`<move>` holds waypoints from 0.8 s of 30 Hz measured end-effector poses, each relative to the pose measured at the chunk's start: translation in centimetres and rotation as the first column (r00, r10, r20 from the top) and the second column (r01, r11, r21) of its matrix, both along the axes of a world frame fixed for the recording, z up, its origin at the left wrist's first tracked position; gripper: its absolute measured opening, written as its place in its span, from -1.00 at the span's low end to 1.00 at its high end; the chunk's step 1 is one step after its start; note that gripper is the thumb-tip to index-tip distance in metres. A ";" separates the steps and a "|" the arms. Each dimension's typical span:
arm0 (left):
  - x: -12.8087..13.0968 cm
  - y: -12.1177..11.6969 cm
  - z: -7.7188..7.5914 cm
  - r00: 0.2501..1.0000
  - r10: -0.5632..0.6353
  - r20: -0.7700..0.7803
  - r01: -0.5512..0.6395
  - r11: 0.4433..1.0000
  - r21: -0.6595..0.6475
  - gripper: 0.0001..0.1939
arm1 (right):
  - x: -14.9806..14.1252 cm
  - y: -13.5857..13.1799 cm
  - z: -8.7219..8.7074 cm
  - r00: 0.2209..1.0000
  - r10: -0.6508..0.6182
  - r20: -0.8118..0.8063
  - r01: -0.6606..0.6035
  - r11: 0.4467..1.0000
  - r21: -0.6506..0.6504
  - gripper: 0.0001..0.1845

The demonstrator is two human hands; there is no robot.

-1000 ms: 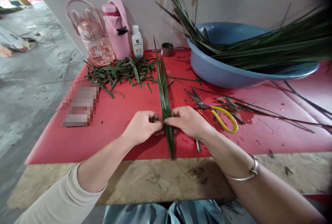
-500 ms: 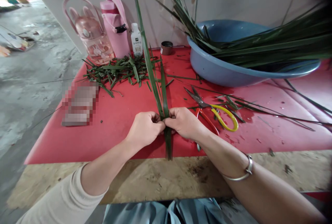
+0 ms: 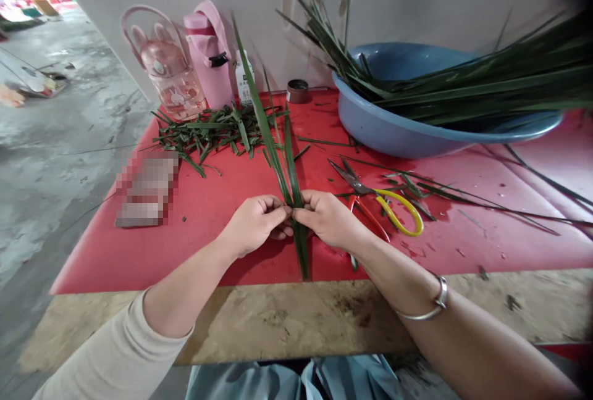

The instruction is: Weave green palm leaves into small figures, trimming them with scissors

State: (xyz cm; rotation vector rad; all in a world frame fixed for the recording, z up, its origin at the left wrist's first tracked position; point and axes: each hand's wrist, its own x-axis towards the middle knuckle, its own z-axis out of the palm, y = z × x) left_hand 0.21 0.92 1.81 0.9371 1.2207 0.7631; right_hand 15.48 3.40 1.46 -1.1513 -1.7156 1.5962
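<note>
Head view: left hand [image 3: 250, 226] and right hand [image 3: 330, 221] pinch leaf strips [image 3: 301, 247] fanning toward eleven o'clock; close-set grips should help.

green leaf strips [image 3: 267, 128] fanned apart — nearly together at first, longest one since dipped lower

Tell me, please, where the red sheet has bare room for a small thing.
Bare red sheet lies between the pixelated object and the left hand, save one dark speck, and between that object and the wooden board. Crowded: around the scissors, at the blue basin, and among the leaf clippings.
</note>
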 end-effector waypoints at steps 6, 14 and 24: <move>0.8 -0.5 -0.4 0.976 0.163 -0.144 -0.140 0.977 0.161 -0.87 | -0.1 0.0 -0.1 0.999 -0.047 0.002 0.047 0.998 -0.034 -0.88; 1.5 -1.4 0.1 0.938 0.280 0.206 -0.310 0.942 0.132 -0.80 | -0.6 0.7 -0.3 0.964 -0.264 -0.030 0.253 0.945 -0.206 -0.97; -1.5 -10.9 4.0 0.786 0.472 0.400 -0.537 0.842 0.060 -0.72 | -1.6 0.5 -1.2 0.925 -0.380 0.006 0.379 0.922 -0.086 -0.95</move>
